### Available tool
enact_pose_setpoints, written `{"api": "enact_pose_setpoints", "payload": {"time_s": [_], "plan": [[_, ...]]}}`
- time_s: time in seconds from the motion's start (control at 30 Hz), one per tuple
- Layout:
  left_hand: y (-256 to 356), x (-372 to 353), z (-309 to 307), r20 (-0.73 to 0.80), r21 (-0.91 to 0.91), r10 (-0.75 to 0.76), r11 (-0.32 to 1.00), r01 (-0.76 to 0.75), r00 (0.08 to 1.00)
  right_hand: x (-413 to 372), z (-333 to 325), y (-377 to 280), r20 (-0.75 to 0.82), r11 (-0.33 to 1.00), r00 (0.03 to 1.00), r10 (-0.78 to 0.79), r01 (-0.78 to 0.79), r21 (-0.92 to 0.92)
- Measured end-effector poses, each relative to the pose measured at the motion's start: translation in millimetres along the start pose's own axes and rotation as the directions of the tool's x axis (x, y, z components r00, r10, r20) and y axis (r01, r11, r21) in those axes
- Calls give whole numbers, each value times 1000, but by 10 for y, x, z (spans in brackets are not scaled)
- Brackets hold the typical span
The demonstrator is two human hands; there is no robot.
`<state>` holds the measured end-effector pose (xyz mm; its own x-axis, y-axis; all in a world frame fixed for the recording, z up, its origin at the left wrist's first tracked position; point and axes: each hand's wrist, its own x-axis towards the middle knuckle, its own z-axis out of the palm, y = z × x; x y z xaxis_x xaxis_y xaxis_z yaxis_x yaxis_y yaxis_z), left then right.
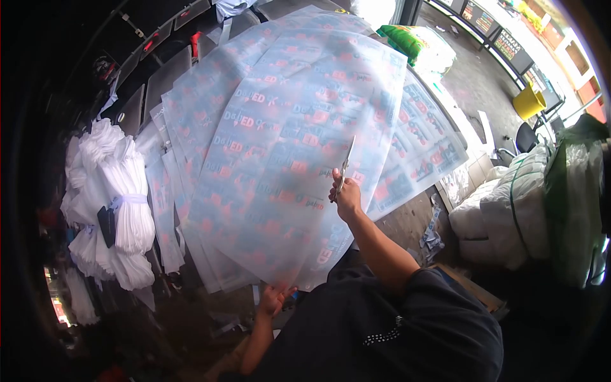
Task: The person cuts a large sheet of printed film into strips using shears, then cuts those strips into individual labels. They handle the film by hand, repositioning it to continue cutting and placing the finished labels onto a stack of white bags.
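Large translucent printed sheets (273,146) with blue and red lettering lie overlapped across the table. My right hand (345,196) is closed around the handles of a pair of scissors (349,159), whose blades point away from me above the top sheet. At the sheet's near edge, my left hand (275,300) has its fingers closed on the sheet's border, partly hidden beneath it.
White cloth bundles (130,210) hang at the left. Large white wrapped bales (503,210) stand at the right. A green and white sack (417,48) and a yellow bucket (529,102) are farther back. Scraps (432,239) lie on the floor.
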<state>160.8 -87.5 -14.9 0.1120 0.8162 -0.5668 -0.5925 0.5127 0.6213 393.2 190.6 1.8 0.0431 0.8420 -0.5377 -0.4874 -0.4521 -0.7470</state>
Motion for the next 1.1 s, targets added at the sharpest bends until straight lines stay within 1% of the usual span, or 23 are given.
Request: {"api": "enact_pose_setpoints", "payload": {"time_s": [0.07,0.1,0.17,0.2,0.27,0.3,0.37,0.4,0.43,0.47,0.5,0.57,0.63,0.7,0.77,0.87,0.93,1.1], "plan": [[-50,-1,-105,-23,-16,-17,1000,17,1000,81,-18,-66,16,1000,1000,-9,9,5],[-55,-14,-115,-23,-16,-14,1000,14,1000,120,-18,-93,-3,1000,1000,-14,14,3],[-72,-34,-140,-5,-46,61,997,-62,998,195,-24,-145,-19,1000,1000,-19,19,1],[-56,-41,-116,-7,-47,64,997,-65,998,241,-31,-168,-11,999,999,-33,33,17],[-29,-79,-69,-72,-22,57,998,-58,996,333,-40,-206,1,998,999,-46,46,33],[-10,-99,-20,-74,-22,59,998,-61,996,380,-45,-227,5,998,999,-48,48,46],[16,-120,79,-119,-50,82,995,-89,989,471,-71,-276,12,997,999,-51,50,59],[-11,-112,60,-119,-50,84,995,-90,989,507,-83,-313,29,996,999,-38,35,77],[-53,-119,15,-151,-24,86,996,-90,985,547,-96,-347,46,995,999,-25,20,95],[-95,-134,-30,-183,3,88,996,-89,979,587,-108,-382,47,995,999,-26,21,96],[-108,-145,-30,-181,4,90,996,-90,979,635,-121,-419,47,996,998,-30,26,88],[-125,-163,-33,-212,-57,78,994,-93,974,728,-150,-492,45,996,998,-37,34,84],[-115,-172,-13,-222,-36,88,994,-99,971,808,-157,-564,12,995,999,-35,34,92],[-96,-188,4,-234,-14,98,994,-104,967,886,-170,-637,14,994,999,-46,44,99],[-67,-196,15,-265,-38,85,994,-98,960,973,-174,-708,16,993,998,-55,53,106],[23,-216,107,-297,-70,90,991,-116,951,1103,-176,-813,-23,991,996,-86,88,99],[21,-216,52,-314,-47,94,992,-114,945,1203,-206,-883,-5,992,996,-86,86,96],[23,-255,-63,-366,-18,71,996,-83,928,1398,-243,-1044,-28,991,996,-90,92,102]]}}
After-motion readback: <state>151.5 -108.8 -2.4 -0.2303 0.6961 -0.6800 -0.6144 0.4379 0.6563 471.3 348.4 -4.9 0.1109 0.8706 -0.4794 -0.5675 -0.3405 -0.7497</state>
